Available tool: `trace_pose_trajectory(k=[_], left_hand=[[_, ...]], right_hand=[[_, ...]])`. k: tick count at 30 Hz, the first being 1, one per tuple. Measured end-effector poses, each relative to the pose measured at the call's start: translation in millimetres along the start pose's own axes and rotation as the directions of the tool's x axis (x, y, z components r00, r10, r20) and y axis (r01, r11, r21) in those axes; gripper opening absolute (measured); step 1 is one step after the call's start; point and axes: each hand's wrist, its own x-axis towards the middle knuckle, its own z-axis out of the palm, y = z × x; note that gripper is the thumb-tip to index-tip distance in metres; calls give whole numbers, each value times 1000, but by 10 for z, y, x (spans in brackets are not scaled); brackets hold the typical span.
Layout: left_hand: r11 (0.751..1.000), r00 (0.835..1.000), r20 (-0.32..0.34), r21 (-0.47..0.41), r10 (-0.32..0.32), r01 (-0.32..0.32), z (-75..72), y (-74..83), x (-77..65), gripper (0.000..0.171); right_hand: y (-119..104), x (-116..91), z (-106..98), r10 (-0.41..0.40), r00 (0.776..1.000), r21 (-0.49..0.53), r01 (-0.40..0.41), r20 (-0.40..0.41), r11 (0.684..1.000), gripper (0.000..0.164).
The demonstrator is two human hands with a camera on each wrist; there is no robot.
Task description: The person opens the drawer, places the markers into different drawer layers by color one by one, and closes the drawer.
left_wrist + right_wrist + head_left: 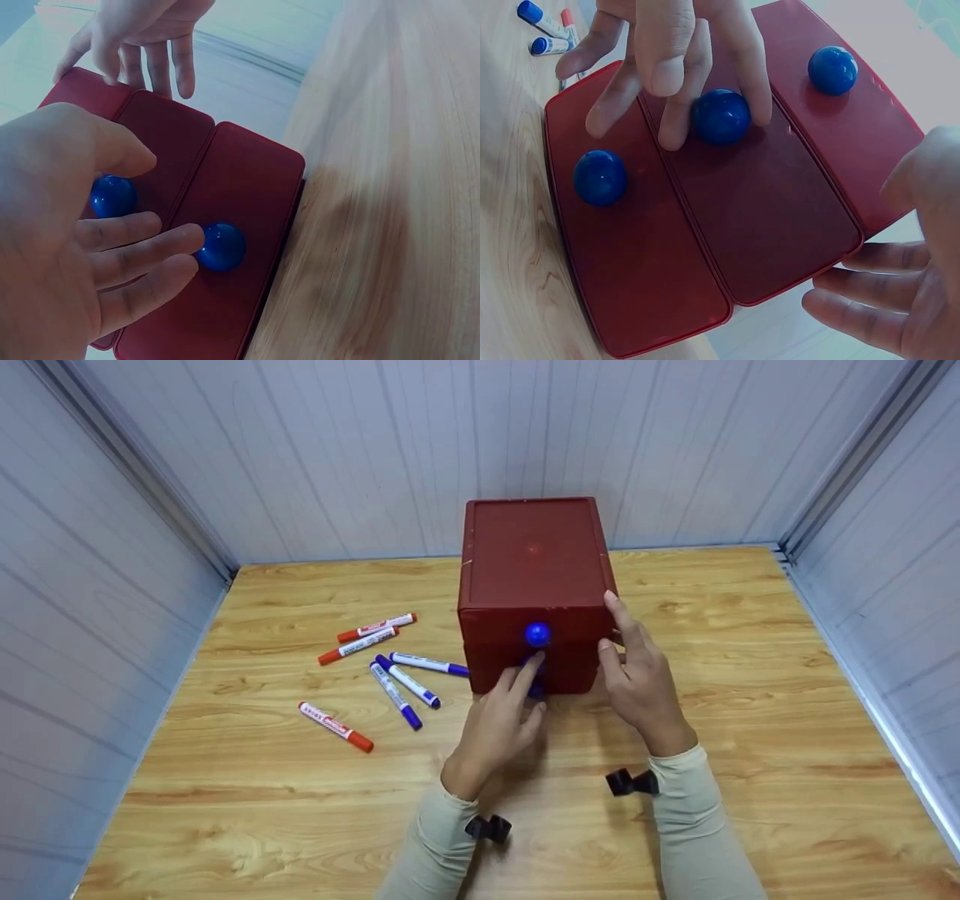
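Note:
A dark red drawer cabinet (536, 555) stands on the wooden table, its stacked drawers fronted by round blue knobs. My left hand (499, 720) is at the front, with thumb and finger on either side of the middle knob (721, 117). The remaining fingers of that hand reach toward the bottom knob (221, 247), fairly straight. Above them the top knob (538, 634) is uncovered. My right hand (641, 682) rests at the cabinet's right side with extended fingers, its thumb by the front edge. All the drawer fronts look pushed in.
Left of the cabinet lie several white markers, some with red caps, such as the lone red marker (335, 726), others blue, such as the blue marker (429, 664) beside the cabinet's base. Pale panel walls (337, 457) enclose the table (262, 817) at the back and sides.

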Motion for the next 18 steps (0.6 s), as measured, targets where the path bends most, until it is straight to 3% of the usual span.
trace_pose_trajectory(k=[7,18], left_hand=[[1000,999,-31,-6,-14,14,-24,3,4,59],[998,987,-160,-70,-4,-7,-5,-3,18,36]], right_hand=[[-7,15,-1,-18,1000,29,18,7,999,57],[-3,3,2,0,1000,29,0,17,1000,59]])
